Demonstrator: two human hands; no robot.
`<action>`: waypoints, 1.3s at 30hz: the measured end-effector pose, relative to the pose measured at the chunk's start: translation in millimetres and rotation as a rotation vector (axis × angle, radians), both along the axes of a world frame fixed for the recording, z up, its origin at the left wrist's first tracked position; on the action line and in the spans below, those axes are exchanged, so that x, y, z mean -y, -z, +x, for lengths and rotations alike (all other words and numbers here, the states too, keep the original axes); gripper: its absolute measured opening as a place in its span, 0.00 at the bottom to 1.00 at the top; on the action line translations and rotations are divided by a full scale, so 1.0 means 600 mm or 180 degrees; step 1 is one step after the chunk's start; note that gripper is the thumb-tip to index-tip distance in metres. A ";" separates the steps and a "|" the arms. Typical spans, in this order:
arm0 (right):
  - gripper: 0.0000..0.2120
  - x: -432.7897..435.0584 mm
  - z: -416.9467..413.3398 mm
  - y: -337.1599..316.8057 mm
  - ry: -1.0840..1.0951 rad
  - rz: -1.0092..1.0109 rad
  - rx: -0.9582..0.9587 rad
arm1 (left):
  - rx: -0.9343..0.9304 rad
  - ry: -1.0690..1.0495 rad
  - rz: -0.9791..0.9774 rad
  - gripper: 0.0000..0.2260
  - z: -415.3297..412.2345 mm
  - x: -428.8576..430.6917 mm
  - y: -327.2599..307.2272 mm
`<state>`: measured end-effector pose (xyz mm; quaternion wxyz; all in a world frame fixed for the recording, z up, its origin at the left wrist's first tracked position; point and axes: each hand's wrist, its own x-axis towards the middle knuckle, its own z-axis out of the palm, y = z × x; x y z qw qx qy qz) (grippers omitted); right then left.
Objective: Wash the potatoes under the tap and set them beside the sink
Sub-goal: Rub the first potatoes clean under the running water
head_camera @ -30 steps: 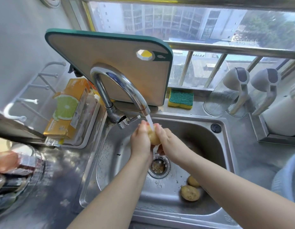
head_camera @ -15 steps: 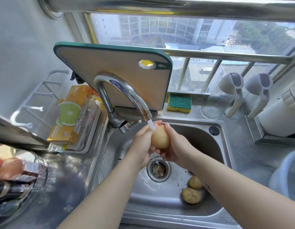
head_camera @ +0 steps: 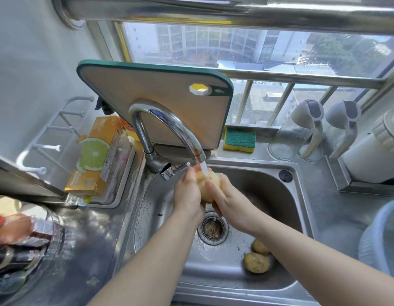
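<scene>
Water from the tap runs onto one potato, held over the sink between the left hand and the right hand — fingers of both curl round it and press from either side. Wet skin on a wet potato is the likely trouble: if the grip loosens during rubbing, it may slip and drop onto the drain, or knock the two potatoes lying at the near right of the sink. Those two look unwashed. Holding it this close under the tap could also throw spray onto the surface beside the sink — the place where, I judge, the washed ones should go.
</scene>
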<state>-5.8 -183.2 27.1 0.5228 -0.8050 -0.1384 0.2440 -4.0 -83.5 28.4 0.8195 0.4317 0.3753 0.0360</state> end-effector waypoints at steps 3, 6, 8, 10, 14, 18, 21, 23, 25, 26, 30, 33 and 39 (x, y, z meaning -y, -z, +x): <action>0.14 0.003 -0.005 -0.001 -0.0249 -0.0190 0.0440 | -0.0150 0.0061 -0.0312 0.13 -0.002 -0.006 -0.003; 0.18 0.000 -0.007 0.002 -0.0078 -0.0224 0.0524 | -0.0034 0.0286 -0.0540 0.14 -0.014 -0.011 -0.004; 0.19 -0.003 -0.005 0.010 0.0066 -0.0173 0.0304 | 0.0218 0.0602 -0.0250 0.12 -0.027 -0.011 0.003; 0.17 0.000 -0.001 0.011 0.0142 -0.0046 0.0047 | 0.0400 0.1004 0.0105 0.14 -0.041 -0.015 0.011; 0.13 0.020 0.008 0.005 0.0024 0.0357 -0.0548 | 0.0598 0.1617 -0.0075 0.23 -0.053 -0.047 0.023; 0.12 0.033 0.013 -0.006 0.0019 0.0736 -0.1108 | 0.0590 0.2071 -0.0255 0.23 -0.049 -0.071 0.020; 0.10 0.037 0.014 -0.017 0.0016 0.0714 -0.1065 | 0.0610 0.1891 -0.0359 0.19 -0.045 -0.064 0.017; 0.07 0.037 0.013 -0.023 -0.0019 0.0493 -0.0719 | 0.0516 0.1641 -0.0191 0.16 -0.040 -0.054 0.017; 0.06 0.035 0.011 -0.025 -0.0009 0.0351 -0.0513 | 0.0369 0.1485 -0.0073 0.16 -0.035 -0.043 0.016; 0.06 0.035 0.011 -0.025 0.0009 0.0320 -0.0489 | 0.0292 0.1432 -0.0024 0.16 -0.032 -0.040 0.016; 0.10 0.029 0.012 -0.023 -0.0032 0.0206 -0.0480 | 0.0074 0.1202 0.0024 0.14 -0.029 -0.040 0.014; 0.07 0.023 0.012 -0.025 -0.0149 0.0213 -0.0464 | -0.0006 0.1109 -0.0176 0.14 -0.030 -0.051 0.013; 0.07 0.027 0.028 -0.024 -0.0102 0.0238 -0.0685 | 0.0549 0.1830 -0.0285 0.14 -0.047 -0.066 0.008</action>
